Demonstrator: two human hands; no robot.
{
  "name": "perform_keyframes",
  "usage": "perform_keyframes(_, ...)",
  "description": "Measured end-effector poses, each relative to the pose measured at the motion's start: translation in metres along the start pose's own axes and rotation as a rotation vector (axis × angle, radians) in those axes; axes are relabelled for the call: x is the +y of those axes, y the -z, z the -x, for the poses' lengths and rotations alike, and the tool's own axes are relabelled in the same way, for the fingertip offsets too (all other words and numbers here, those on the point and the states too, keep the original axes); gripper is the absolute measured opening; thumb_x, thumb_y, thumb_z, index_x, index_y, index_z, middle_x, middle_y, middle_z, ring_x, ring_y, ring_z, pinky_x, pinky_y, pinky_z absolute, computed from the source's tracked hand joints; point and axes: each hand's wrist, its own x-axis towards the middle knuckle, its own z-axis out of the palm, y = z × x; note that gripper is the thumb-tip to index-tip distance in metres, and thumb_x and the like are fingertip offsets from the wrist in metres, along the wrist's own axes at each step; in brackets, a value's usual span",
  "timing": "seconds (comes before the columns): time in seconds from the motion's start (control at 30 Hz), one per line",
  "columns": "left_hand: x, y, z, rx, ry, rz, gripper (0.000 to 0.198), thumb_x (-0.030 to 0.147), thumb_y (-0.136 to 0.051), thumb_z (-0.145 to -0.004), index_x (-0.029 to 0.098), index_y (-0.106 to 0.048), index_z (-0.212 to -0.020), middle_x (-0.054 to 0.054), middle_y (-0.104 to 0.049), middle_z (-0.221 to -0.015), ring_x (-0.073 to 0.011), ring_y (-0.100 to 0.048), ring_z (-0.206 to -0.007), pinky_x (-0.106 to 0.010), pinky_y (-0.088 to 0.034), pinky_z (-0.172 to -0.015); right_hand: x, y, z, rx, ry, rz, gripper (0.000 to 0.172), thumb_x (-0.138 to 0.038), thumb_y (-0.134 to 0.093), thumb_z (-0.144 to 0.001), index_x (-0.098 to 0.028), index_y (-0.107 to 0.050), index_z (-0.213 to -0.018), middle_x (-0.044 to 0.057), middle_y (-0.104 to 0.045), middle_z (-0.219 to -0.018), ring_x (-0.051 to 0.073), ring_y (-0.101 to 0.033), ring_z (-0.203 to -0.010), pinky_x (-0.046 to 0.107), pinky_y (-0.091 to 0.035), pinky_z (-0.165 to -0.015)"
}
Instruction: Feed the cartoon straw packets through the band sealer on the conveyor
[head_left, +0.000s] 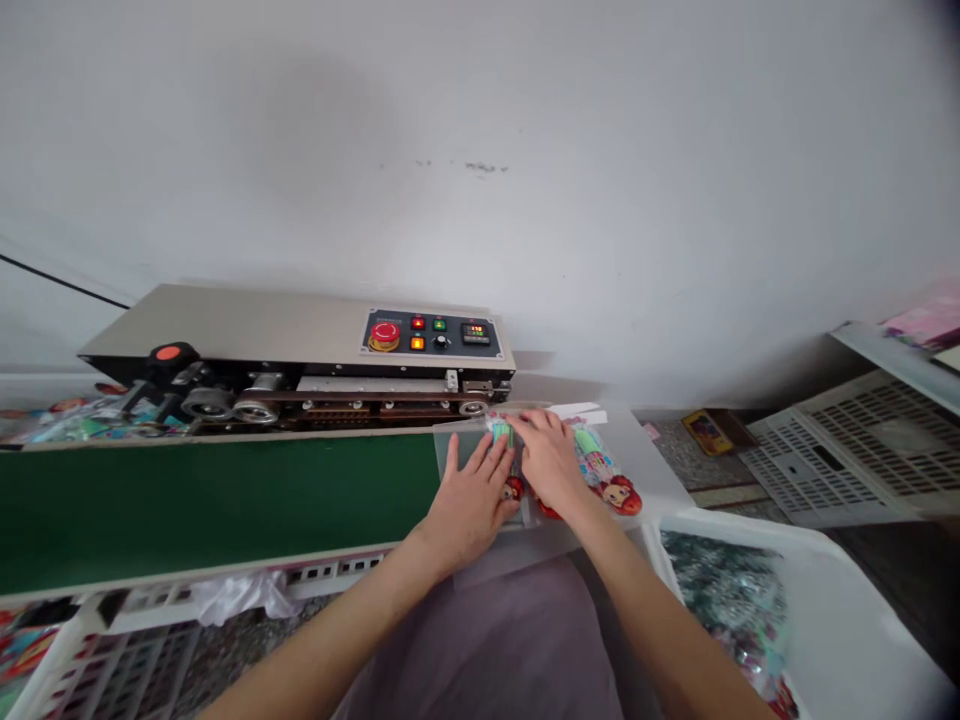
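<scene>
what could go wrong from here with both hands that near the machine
The left hand and right hand lie close to the roller of the machine; if it is turning, it might pinch them. The clear packet they rest on could crease or slip if pressed unevenly. The other packet lies beside the right hand, so a stray move might nudge it.

Packet (pixel 512 489): under the fingers of the left hand (pixel 469 500) and right hand (pixel 551 455). Conveyor belt (pixel 225 500): left of the left hand. Sealing machine (pixel 270 325): behind belt, beyond left hand; control panel (pixel 487 352) on top. Second packet (pixel 600 465): just right of right hand. Tub (pixel 847 600): right of right forearm, heap (pixel 724 580) inside. Crate (pixel 787 470): farther right, beyond tub.
</scene>
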Motion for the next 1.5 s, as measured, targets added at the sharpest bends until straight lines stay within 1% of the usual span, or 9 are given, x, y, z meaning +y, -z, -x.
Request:
perform_keyframes(0.4, 0.004, 0.003, 0.001, 0.005, 0.008, -0.033, 0.059, 0.045, -0.026, -0.106, 0.016, -0.030, -0.157, -0.010, -0.028, -0.165, -0.0295, -0.023, -0.154, -0.071, -0.004, -0.121, 0.000, -0.006, -0.007, 0.030, -0.104, -0.133, 0.050, -0.002, -0.046, -0.080, -0.027, -0.075, -0.113, 0.007, -0.065, -0.129, 0.027, -0.052, -0.122, 0.040, -0.039, -0.101)
perform_keyframes(0.57, 0.004, -0.001, 0.001, 0.043, 0.016, -0.060, 0.059, 0.046, -0.028, -0.105, 0.018, -0.032, -0.157, -0.009, -0.031, -0.165, -0.0297, -0.023, -0.154, -0.072, -0.006, -0.121, 0.015, -0.005, 0.015, 0.097, -0.067, -0.083, 0.056, -0.007, -0.040, -0.090, -0.020, -0.057, -0.141, 0.008, -0.059, -0.143, 0.026, -0.045, -0.137, 0.041, -0.035, -0.112)
perform_keyframes(0.7, 0.002, 0.000, 0.001, 0.062, 0.028, -0.058, 0.058, 0.046, -0.029, -0.105, 0.019, -0.034, -0.156, -0.009, -0.032, -0.164, -0.0292, -0.025, -0.153, -0.070, -0.005, -0.122, 0.024, -0.008, 0.046, 0.120, -0.026, 0.097, 0.044, -0.025, -0.039, -0.102, -0.017, -0.056, -0.142, 0.010, -0.053, -0.151, 0.033, -0.038, -0.144, 0.053, -0.031, -0.115)
perform_keyframes(0.8, -0.002, 0.002, 0.005, 0.065, 0.059, -0.061, 0.058, 0.047, -0.028, -0.106, 0.019, -0.036, -0.155, -0.009, -0.032, -0.164, -0.0289, -0.026, -0.153, -0.070, -0.005, -0.122, 0.014, -0.014, 0.054, 0.103, -0.048, 0.158, 0.045, -0.030, -0.038, -0.104, -0.018, -0.053, -0.145, 0.010, -0.046, -0.156, 0.035, -0.033, -0.147, 0.060, -0.027, -0.115)
perform_keyframes(1.0, -0.016, 0.024, 0.019, 0.037, 0.189, -0.126, 0.055, 0.044, -0.034, -0.104, 0.015, -0.046, -0.149, -0.014, -0.039, -0.160, -0.0343, -0.033, -0.149, -0.072, -0.014, -0.120, -0.021, -0.015, 0.035, 0.101, -0.100, 0.105, 0.048, -0.037, -0.043, -0.104, -0.017, -0.050, -0.147, 0.012, -0.042, -0.158, 0.038, -0.033, -0.147, 0.063, -0.024, -0.116)
perform_keyframes(1.1, -0.014, 0.039, 0.014, 0.038, 0.224, -0.148, 0.050, 0.037, -0.036, -0.104, 0.013, -0.053, -0.144, -0.017, -0.041, -0.158, -0.0367, -0.036, -0.147, -0.071, -0.016, -0.119, -0.016, -0.009, 0.039, 0.138, -0.100, 0.075, 0.048, -0.036, -0.040, -0.105, -0.019, -0.049, -0.148, 0.012, -0.047, -0.155, 0.035, -0.036, -0.146, 0.061, -0.026, -0.116)
perform_keyframes(1.17, -0.007, 0.042, 0.005, 0.037, 0.169, -0.117, 0.048, 0.033, -0.032, -0.105, 0.012, -0.053, -0.143, -0.016, -0.042, -0.158, -0.0343, -0.036, -0.148, -0.070, -0.013, -0.120, -0.005, -0.006, 0.047, 0.177, -0.124, 0.076, 0.045, -0.034, -0.037, -0.106, -0.020, -0.051, -0.147, 0.011, -0.051, -0.153, 0.033, -0.038, -0.144, 0.058, -0.027, -0.115)
perform_keyframes(1.37, 0.014, 0.015, -0.025, 0.027, -0.146, -0.013, 0.055, 0.044, -0.026, -0.107, 0.018, -0.037, -0.154, -0.011, -0.032, -0.164, -0.0286, -0.026, -0.153, -0.066, -0.017, -0.122, 0.020, -0.012, 0.059, 0.220, -0.163, 0.051, 0.044, -0.029, -0.033, -0.105, -0.015, -0.059, -0.139, 0.011, -0.058, -0.146, 0.031, -0.042, -0.140, 0.051, -0.033, -0.112)
perform_keyframes(1.5, 0.003, -0.001, -0.018, 0.036, -0.115, -0.058, 0.058, 0.047, -0.023, -0.107, 0.020, -0.030, -0.157, -0.011, -0.026, -0.166, -0.0281, -0.022, -0.154, -0.065, -0.019, -0.121, 0.015, -0.016, 0.060, 0.196, -0.136, 0.022, 0.045, -0.030, -0.033, -0.105, -0.017, -0.057, -0.140, 0.010, -0.056, -0.148, 0.031, -0.041, -0.140, 0.054, -0.030, -0.114)
